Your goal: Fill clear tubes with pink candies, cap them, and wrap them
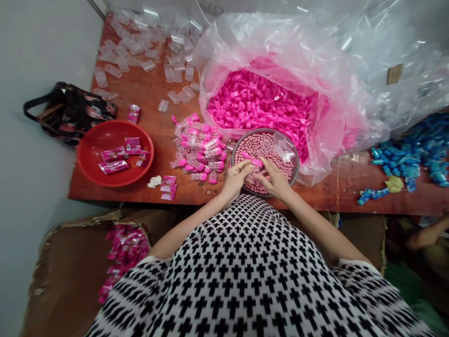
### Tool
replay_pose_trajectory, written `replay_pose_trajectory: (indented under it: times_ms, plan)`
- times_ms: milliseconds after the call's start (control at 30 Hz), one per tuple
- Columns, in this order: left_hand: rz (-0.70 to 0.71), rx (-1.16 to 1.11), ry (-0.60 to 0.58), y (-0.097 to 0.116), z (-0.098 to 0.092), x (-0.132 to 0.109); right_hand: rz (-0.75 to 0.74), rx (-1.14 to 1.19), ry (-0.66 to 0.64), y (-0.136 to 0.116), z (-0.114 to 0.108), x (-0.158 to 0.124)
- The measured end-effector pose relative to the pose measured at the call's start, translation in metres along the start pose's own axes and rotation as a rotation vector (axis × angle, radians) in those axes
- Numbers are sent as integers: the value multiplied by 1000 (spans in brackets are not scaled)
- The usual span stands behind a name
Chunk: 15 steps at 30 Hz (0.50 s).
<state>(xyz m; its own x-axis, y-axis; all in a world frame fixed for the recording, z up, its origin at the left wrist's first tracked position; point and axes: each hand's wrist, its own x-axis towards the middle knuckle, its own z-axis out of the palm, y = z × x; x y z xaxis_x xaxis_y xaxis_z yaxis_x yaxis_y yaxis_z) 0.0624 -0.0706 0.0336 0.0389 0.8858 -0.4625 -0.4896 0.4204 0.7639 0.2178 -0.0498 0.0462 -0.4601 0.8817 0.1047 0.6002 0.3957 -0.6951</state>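
Note:
Over a grey bowl (297,174) of small pink beads (252,142), both my hands meet at a small clear container with a bright pink cap (257,163). My left hand (235,179) pinches it from the left, and a pink edge shows above those fingertips. From the right, the thumb and fingers of my right hand (277,180) close round it. The fingers partly hide the container, so I cannot tell whether its cap is fully seated. Some clear empty containers (283,149) lie on the beads at the bowl's right. Left of the bowl is a pile of bead-filled containers with pink caps (201,147).
Behind the bowl, a large plastic bag (336,107) holds loose pink caps (256,100). Clear containers (149,65) lie scattered at the back left. A red basin (87,173) holds pink packets (114,154). Blue wrapped pieces (403,157) lie right, near another person's arm (428,234).

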Motion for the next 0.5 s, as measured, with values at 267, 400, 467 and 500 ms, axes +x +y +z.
replay_pose_trajectory:
  times_ms: [267,400,467,500]
  plan:
    - [46,-54,44,-12,5,0,-34,-41,-157,0,-2,-6]
    - [13,-197,18,-14,12,-3,-19,-135,-84,3,2,-9]
    - [6,-255,1,-14,16,-5,-11,-180,-12,3,4,-9]
    - [4,-275,-6,-14,18,-6,-8,-196,25,2,4,-9]
